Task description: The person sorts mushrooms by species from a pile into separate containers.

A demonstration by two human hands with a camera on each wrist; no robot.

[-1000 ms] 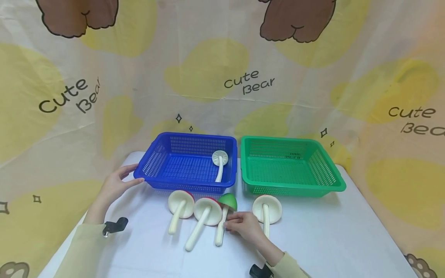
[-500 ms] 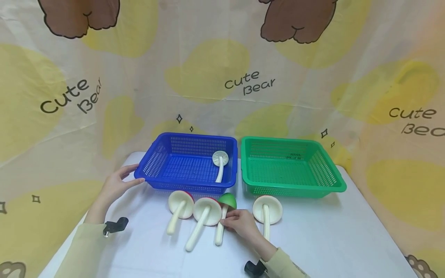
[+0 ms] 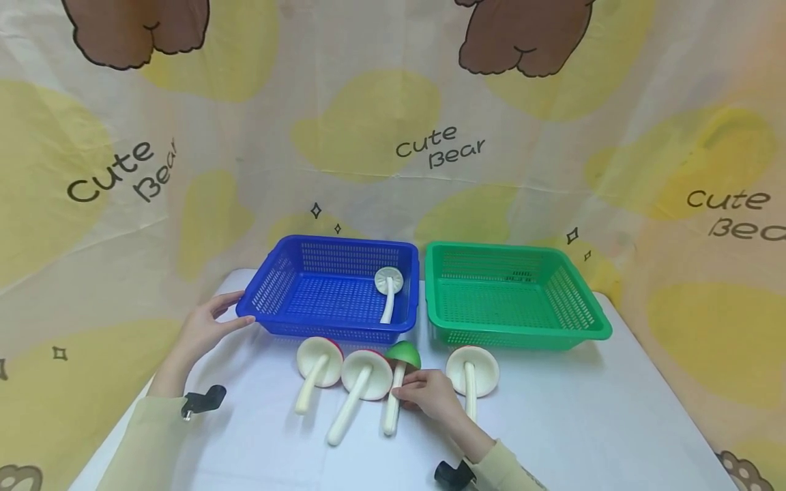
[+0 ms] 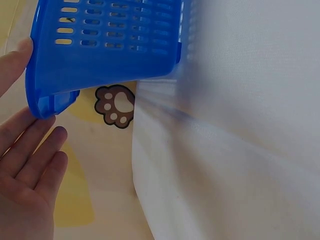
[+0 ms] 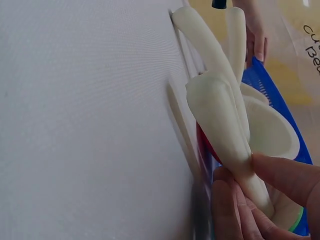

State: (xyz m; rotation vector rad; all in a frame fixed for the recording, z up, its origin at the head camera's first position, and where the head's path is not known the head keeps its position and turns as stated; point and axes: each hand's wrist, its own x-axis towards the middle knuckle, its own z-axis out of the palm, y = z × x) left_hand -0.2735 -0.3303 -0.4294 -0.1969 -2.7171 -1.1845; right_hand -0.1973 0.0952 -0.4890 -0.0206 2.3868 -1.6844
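Observation:
My right hand [image 3: 432,395] pinches the stem of a green-capped toy mushroom [image 3: 402,354] low over the white table; in the right wrist view its pale stem [image 5: 217,115] runs between thumb and fingers. Left of it lie two red-rimmed mushrooms, a nearer one [image 3: 367,374] and a farther one [image 3: 319,363], pale undersides showing. Another pale mushroom [image 3: 473,372] lies right of it, its stem end behind my right hand. At the left corner of the blue basket [image 3: 331,332], my left hand [image 3: 202,331] holds the rim between thumb and fingers. A small white mushroom [image 3: 389,283] is inside.
A green basket [image 3: 518,334] stands just right of the blue one. Behind both hangs a printed bear cloth [image 3: 368,136]. The white tablecloth [image 3: 552,423] covers the table, whose left edge [image 4: 135,165] shows in the left wrist view.
My right hand has moved slightly left and up onto the green-capped mushroom's stem and now pinches it. The stem has shifted a little to the right. My left hand stays at the blue basket.

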